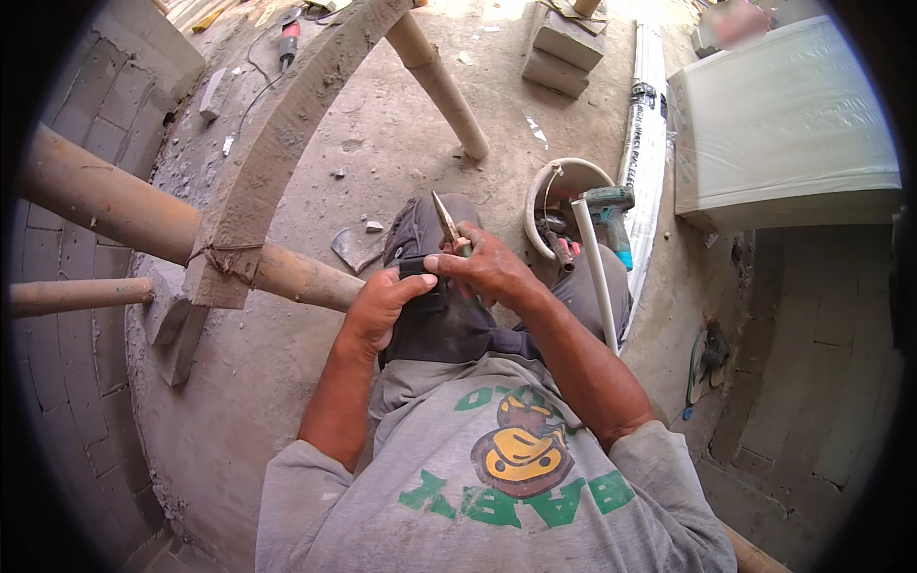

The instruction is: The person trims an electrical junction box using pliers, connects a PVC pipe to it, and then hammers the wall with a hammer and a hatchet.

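Note:
My left hand (374,310) is closed on a small black box (422,294), its thumb pressed on the near top edge. The box rests over my thigh, and its inside is mostly hidden. My right hand (492,267) grips a pair of pointed pliers (446,222) with the jaws aimed up and away from me. The thumb of that hand also presses on the box's upper edge. A thin white pipe (598,277) leans by my right leg, its upper end near the bucket.
A bucket (531,215) with tools and a teal cordless drill (609,212) stand ahead right. Bundled white pipes (642,143) lie beyond. Bamboo poles (301,275) and a wooden beam (277,134) cross on the left. An angle grinder (288,46), concrete blocks (564,50) and sandals (709,363) lie around.

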Available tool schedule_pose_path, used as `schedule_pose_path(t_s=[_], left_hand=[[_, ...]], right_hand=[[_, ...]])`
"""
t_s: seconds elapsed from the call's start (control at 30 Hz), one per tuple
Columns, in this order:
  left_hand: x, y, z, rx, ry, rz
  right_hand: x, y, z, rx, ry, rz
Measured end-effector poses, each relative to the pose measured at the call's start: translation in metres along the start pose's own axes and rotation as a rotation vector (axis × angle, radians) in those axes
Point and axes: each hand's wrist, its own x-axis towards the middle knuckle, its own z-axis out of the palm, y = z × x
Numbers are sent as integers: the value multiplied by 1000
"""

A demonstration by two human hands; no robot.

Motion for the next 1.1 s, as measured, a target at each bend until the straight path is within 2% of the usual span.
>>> schedule_pose_path(t_s=[0.23, 0.43, 0.63, 0.83, 1.1], left_hand=[[5, -4, -12, 107, -9, 5], [-3, 6, 6, 9, -24, 12], [5, -5, -6, 100, 11, 10], [3, 2, -5, 44, -78, -55], [-3, 5, 4, 63, -21, -12]], right_hand=[[-2, -2, 1, -9, 6, -4], [-3, -3, -1, -9, 1, 5], [-2, 0, -1, -12, -1, -16], [-1, 1, -2, -9, -7, -3], [-5, -6, 0, -6, 2, -2]])
